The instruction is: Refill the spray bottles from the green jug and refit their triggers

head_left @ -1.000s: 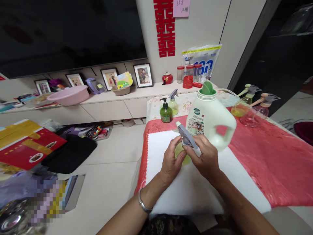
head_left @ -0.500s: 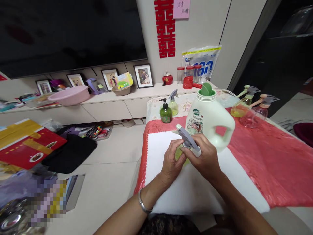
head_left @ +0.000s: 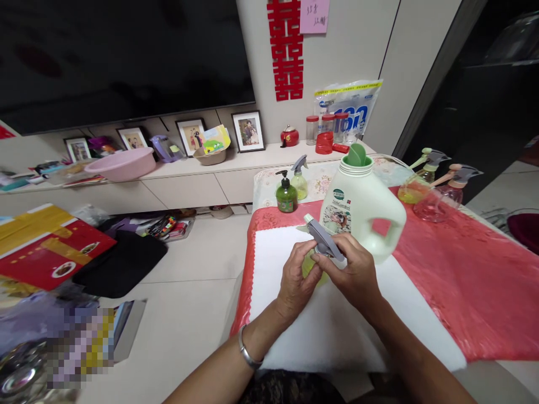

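A small spray bottle with yellow-green liquid and a grey spray head (head_left: 323,238) is held between my two hands over a white mat (head_left: 269,252). My left hand (head_left: 295,278) wraps round the bottle's body and neck. My right hand (head_left: 356,269) grips the spray head and collar from the other side, thumb near the neck. Just behind them a large pale green jug (head_left: 357,196) stands upright with a dark green piece (head_left: 357,155) in its mouth. The fingers partly hide the small bottle.
Behind the mat stand a green pump bottle (head_left: 287,193) and another spray bottle (head_left: 299,182). Two more spray bottles, one yellow (head_left: 415,191) and one pink (head_left: 442,202), are on the right. Red plastic (head_left: 471,280) covers the table. Jars (head_left: 312,130) stand farther back.
The view has shifted very slightly. Both hands keep the same hold on the spray bottle.
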{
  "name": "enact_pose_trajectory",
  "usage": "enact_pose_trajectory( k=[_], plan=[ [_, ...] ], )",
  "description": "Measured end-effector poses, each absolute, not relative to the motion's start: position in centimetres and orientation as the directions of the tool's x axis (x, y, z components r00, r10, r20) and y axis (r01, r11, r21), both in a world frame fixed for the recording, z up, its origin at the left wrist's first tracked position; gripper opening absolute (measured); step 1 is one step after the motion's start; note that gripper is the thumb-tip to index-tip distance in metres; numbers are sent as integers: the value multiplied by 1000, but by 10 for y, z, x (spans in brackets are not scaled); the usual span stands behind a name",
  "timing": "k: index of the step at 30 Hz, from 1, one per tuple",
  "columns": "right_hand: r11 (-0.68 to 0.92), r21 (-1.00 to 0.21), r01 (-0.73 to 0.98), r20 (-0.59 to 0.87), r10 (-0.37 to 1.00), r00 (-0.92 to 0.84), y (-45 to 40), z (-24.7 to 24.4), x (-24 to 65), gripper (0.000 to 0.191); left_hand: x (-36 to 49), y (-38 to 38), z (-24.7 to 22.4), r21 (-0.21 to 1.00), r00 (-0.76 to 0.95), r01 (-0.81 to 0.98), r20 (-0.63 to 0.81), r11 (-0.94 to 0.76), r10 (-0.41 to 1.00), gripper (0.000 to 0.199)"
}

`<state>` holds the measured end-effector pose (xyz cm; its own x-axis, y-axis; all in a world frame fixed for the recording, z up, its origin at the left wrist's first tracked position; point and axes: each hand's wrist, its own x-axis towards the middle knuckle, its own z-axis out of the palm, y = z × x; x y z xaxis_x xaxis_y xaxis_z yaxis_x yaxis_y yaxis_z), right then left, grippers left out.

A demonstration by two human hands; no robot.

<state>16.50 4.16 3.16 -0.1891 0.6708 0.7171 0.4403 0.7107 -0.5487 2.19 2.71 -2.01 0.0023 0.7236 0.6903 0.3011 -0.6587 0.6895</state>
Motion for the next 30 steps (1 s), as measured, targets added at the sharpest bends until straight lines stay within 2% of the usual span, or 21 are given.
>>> enact_pose_trajectory(
  k=[4, 11, 18, 25, 30],
  plan=[
    [710, -559, 428, 711, 676, -194, 44, 30, 164, 16, 20, 28, -21, 683, -2, 300, 699, -666, 715, 40],
    [735, -557, 386, 672, 672, -311, 43, 39, 171, 18, 19, 28, -18, 710, -15, 313, 668, -631, 744, 38],
    [713, -565, 415, 707, 678, -203, 43, 28, 166, 12, 18, 27, -16, 679, 32, 334, 685, -654, 728, 43],
    [728, -574, 374, 662, 682, -312, 44, 35, 172, 17, 18, 27, -14, 681, 48, 329, 680, -654, 732, 45],
    [715, -558, 421, 710, 674, -203, 42, 27, 165, 11, 17, 26, -13, 684, 89, 360, 651, -634, 754, 49]
  ],
)
